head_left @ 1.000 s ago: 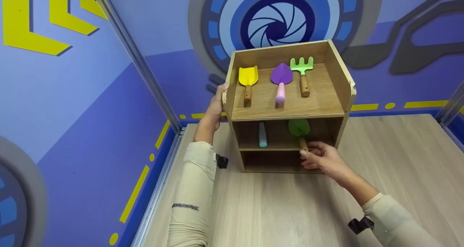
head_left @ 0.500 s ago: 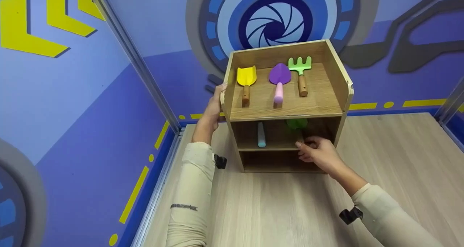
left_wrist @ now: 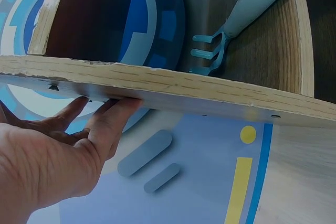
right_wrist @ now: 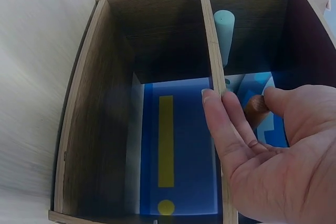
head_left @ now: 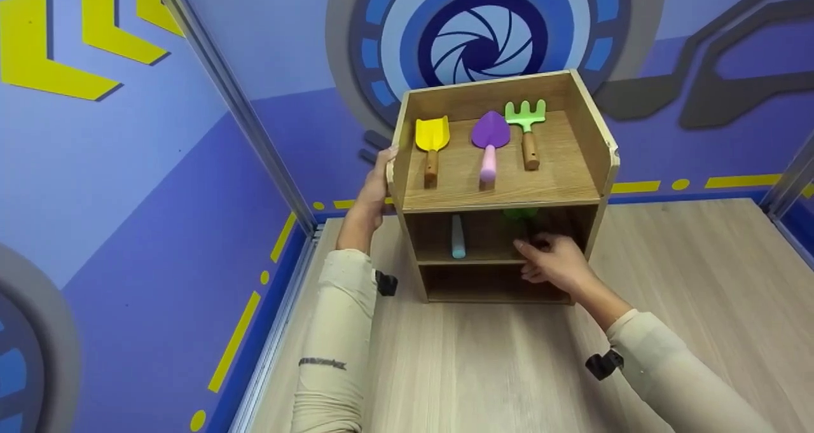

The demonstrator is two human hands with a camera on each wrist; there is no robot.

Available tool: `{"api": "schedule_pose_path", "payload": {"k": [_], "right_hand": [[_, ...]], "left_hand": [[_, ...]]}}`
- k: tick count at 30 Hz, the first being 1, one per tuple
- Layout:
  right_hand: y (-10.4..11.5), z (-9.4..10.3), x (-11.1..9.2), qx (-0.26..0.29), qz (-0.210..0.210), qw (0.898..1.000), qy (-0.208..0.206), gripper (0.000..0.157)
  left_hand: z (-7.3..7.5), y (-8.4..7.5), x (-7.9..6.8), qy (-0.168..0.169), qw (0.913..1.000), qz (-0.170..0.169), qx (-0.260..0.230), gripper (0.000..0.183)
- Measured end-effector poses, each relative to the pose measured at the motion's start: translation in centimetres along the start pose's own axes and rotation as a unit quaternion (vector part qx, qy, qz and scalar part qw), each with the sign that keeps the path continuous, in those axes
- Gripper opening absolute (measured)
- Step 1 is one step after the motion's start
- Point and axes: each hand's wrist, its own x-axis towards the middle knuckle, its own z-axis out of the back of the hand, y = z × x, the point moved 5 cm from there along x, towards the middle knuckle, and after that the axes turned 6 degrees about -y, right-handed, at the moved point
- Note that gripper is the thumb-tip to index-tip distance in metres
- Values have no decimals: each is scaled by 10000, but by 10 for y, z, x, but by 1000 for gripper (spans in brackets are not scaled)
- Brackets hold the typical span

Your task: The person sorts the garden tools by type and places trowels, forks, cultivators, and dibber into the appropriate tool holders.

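Observation:
My left hand presses its fingertips against the outer side of a wooden shelf unit; in the left wrist view the fingers all stay outside the panel. My right hand reaches into the middle compartment and pinches the end of the brown wooden handle of a green trowel. The trowel's blade is mostly hidden under the top shelf. Left of it in the same compartment lies a light blue hand fork, its thick handle pointing forward.
On the top shelf lie a yellow shovel, a purple trowel with a pink handle, and a green hand fork. The bottom compartment opens forward. Patterned panels stand behind and left of the wooden table.
My right hand has moved forward and slightly left, sliding the green trowel deeper into the middle compartment, so less of its blade shows. The left hand has stayed at the shelf's side.

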Motion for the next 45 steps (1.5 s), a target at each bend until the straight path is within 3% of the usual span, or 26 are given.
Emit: {"api": "schedule_pose_path", "payload": {"k": [18,32,45], "right_hand": [[-11,0,6,-108,-60,9993,-352,86],[-16,0,8,-238,174,9976,-630,82],[-19,2,9,169,-76,9989,-422,89]], "left_hand": [[-1,-1,-2,-19,9999,33,114,94],[-1,0,-1,-30,10000,-14,-61,86],[-1,1,-1,8,10000,6,26,91]]}}
